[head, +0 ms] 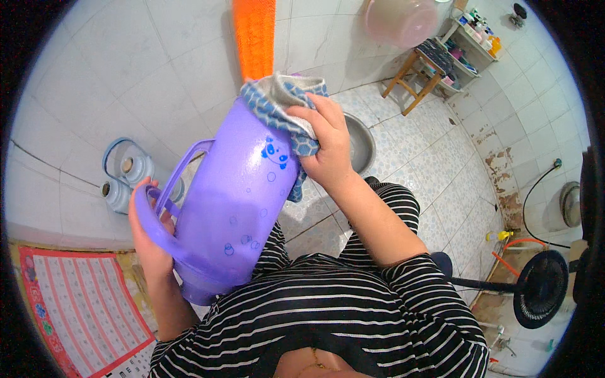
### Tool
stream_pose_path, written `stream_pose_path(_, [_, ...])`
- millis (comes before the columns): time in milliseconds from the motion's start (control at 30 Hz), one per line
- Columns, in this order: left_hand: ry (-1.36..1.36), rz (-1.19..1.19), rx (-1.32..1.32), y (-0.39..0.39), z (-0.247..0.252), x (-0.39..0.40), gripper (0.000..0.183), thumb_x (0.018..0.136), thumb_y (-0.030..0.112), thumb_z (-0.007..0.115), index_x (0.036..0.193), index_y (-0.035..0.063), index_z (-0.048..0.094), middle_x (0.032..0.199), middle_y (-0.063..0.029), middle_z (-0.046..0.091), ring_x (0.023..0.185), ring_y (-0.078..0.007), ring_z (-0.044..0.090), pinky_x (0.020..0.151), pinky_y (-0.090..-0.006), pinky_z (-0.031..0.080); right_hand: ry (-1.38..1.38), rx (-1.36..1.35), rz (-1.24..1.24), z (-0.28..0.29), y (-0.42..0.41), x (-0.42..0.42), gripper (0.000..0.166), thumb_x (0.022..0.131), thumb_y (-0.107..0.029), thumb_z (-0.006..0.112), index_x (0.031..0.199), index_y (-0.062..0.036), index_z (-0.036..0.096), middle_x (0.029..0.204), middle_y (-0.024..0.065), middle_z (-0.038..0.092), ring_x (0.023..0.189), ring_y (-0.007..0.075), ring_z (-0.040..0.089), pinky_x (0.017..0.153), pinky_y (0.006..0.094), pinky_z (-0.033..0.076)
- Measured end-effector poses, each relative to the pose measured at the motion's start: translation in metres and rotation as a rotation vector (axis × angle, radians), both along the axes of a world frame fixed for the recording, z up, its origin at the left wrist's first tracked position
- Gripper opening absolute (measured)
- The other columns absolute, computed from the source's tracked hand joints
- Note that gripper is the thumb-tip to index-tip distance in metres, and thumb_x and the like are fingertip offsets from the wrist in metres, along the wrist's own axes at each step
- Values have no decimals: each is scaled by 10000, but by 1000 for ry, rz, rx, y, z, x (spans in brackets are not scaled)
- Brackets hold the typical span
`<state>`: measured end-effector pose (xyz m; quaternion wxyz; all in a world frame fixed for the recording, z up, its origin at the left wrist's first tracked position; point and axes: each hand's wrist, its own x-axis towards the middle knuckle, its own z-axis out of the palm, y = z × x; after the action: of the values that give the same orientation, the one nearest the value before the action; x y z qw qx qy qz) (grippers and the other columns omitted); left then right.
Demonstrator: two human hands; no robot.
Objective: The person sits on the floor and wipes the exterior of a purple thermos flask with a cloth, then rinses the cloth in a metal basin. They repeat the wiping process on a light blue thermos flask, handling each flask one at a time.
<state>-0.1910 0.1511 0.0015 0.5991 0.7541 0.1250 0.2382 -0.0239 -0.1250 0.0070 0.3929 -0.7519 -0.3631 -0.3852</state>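
Observation:
A purple plastic thermos flask (236,189) with a blue cartoon face and printed bubbles lies tilted across my lap, its narrower end towards my body. My left hand (153,227) grips its curved handle near that narrower end, with part of the fingers hidden behind the plastic. A blue and grey patterned cloth (283,104) is bunched over the flask's far end. My right hand (326,137) holds this cloth and presses it against the flask's rim and side. A corner of the cloth hangs down beside the flask.
An orange towel (255,38) hangs beyond the flask. Behind my right hand, a metal basin (361,144) is on the tiled floor. Light-blue bottles (137,170) stand at left near a wall chart (85,307). A wooden stool (413,78) and a shelf rack (468,52) are at upper right.

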Motion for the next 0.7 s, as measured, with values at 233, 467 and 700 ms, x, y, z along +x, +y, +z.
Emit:
stream_pose_path(233, [40,42,-208,12,-8,5,730,682,14,533,1395,40,382,1328,-111,455,1202,-263,503,952,-353,439,57,-90,405,-27,35,-45,451,682,-160,711,1128,-108,669,1330,203,537,1226,350,518,983,463,404])
stream_pose_path(467, [-26,-59,-379,36,-37,8,764,663,135,613,1384,22,385,1302,-112,466,1179,-265,522,980,-372,448,-272,-148,780,-37,55,-69,320,766,-220,647,1073,-136,679,1149,139,653,1013,305,652,806,340,478])
stream_pose_path(700, [40,-136,-502,33,-40,8,664,706,170,611,1332,36,433,1200,-89,525,1030,-200,593,825,-293,533,15,11,162,-30,17,9,362,708,-69,692,1069,-93,679,1275,182,584,1218,344,534,1007,448,408])
